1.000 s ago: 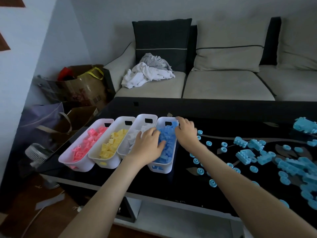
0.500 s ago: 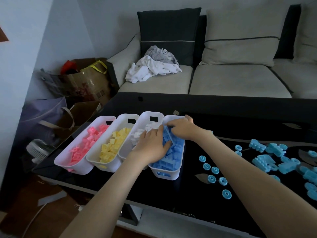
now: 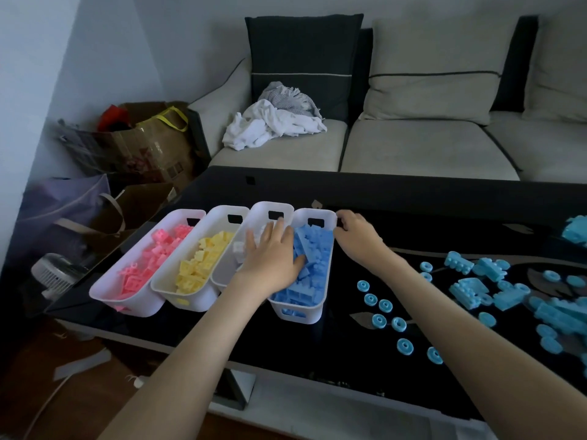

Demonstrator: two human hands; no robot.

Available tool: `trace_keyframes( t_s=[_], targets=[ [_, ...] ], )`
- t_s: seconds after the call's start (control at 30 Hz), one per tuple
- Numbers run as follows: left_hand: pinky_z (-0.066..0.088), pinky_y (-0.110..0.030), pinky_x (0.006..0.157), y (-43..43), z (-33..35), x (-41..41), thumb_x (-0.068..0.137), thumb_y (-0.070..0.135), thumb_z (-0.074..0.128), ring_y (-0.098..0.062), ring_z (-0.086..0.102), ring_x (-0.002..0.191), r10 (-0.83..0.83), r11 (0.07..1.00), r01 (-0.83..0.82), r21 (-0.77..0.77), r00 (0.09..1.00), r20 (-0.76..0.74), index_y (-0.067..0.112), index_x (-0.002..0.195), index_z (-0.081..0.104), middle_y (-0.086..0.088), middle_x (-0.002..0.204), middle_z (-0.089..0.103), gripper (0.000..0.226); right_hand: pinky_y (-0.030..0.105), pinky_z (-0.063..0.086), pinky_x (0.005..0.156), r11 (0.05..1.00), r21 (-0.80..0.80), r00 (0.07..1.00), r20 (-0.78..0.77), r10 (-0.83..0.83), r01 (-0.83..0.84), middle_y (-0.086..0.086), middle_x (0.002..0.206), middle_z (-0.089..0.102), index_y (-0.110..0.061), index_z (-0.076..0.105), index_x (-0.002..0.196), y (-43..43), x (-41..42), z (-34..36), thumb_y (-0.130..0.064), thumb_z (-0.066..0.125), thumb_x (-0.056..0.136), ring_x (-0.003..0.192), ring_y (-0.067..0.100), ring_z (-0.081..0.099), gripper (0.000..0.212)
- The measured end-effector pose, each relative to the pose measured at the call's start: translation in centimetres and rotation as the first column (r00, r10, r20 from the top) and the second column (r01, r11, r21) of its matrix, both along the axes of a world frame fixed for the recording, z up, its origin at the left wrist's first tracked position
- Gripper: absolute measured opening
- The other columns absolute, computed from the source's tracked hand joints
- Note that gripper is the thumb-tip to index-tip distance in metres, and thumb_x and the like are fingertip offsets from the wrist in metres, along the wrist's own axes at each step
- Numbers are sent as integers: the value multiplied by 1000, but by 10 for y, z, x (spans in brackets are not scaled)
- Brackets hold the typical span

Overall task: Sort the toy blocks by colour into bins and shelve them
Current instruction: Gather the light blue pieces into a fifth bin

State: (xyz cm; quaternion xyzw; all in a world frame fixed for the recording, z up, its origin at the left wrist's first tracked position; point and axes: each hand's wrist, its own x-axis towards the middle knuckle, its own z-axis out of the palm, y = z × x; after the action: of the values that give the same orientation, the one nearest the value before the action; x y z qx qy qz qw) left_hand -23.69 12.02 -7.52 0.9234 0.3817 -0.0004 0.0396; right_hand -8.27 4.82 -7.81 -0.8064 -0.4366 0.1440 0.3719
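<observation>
While both hands sit at the blue bin [image 3: 329, 281], what remains to sort lies off to the right. Four bins stand side by side on the black table [image 3: 349, 350], long walls touching: pink bin [image 3: 127, 308], yellow bin [image 3: 193, 304], a third bin [image 3: 273, 207] with white blocks, then the blue one at the right end. Each runs lengthways away from the person, its far end leaning a little rightward.

The left hand [image 3: 270, 258] lies flat, fingers straight and spread, across the wall shared by the third bin and the blue bin, its thumb down among the blue blocks [image 3: 313, 246]. It grips nothing; I'd say it presses or steadies. The right hand [image 3: 357, 236] is at the blue bin's far right corner, fingers curled onto the rim there. The hands are apart, with the heap of blocks between them.

Pale blue loose pieces are scattered on the table to the right of that bin: wheels [image 3: 379, 320] near it, chunkier built-up pieces [image 3: 470, 289] farther out, well apart from the bins. The right hand is plainly the nearer one; the left would have to cross over the bin. The coming reach looks like a rightward one. The blue bin already seems heaped to its rim, so more pieces may spill. No shelf is in sight.
</observation>
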Motion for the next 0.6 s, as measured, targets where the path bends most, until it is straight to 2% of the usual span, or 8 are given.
trace_keyframes(
  t_s=[0.07, 0.13, 0.27, 0.37, 0.47, 0.6],
  targets=[
    [-8, -52, 115, -12, 7, 6, 100, 37, 33, -22, -9, 147, 7, 999, -7, 32, 1000, 17, 13, 152, -1, -4, 160, -9, 66, 26, 35, 88, 1000, 2, 1000, -9, 10, -10, 10, 140, 39, -11, 36, 140, -14, -9, -2, -18, 41, 97, 124, 25, 44, 45],
    [-7, -53, 115, -28, 16, 15, 100, 26, 33, -21, -9, 147, -12, 998, 8, 68, 999, 51, 11, 152, 1, -5, 160, -9, 63, 24, 33, 92, 999, -18, 999, 6, 43, -42, 10, 145, 33, -10, 31, 144, -29, -13, -2, -18, 41, 97, 129, 25, 39, 48],
    [-3, -51, 116, -71, 27, 42, 97, 16, 37, -22, -4, 147, -152, 980, 138, 146, 985, 86, 14, 149, 21, -6, 160, 1, 55, 21, 31, 93, 991, -109, 994, 59, 90, -83, 9, 148, 30, -10, 27, 146, -68, -13, 0, -17, 44, 96, 132, 23, 36, 53],
    [0, -48, 118, -113, 23, 72, 98, 18, 34, -21, 1, 147, -273, 961, 266, 75, 955, 113, 16, 148, 26, -5, 159, 8, 50, 28, 33, 100, 974, -215, 988, 123, 96, -68, 13, 139, 39, -3, 36, 140, -109, -1, 4, -12, 46, 93, 129, 27, 36, 49],
    [5, -48, 118, -145, 13, 102, 99, 20, 32, -20, 9, 146, -341, 939, 343, -6, 934, 104, 16, 147, 27, -3, 157, 18, 48, 33, 33, 102, 953, -304, 986, 155, 53, -3, 15, 133, 44, 0, 41, 134, -147, 20, 2, -9, 46, 92, 124, 29, 39, 44],
    [23, -43, 114, -178, 6, 134, 97, 20, 36, -24, 35, 136, -430, 895, 440, -73, 895, 120, 14, 141, 36, -6, 146, 40, 44, 39, 36, 103, 941, -319, 986, 157, -62, 110, 12, 132, 43, -7, 44, 132, -197, 46, 3, -15, 47, 92, 124, 28, 42, 42]
  ],
)
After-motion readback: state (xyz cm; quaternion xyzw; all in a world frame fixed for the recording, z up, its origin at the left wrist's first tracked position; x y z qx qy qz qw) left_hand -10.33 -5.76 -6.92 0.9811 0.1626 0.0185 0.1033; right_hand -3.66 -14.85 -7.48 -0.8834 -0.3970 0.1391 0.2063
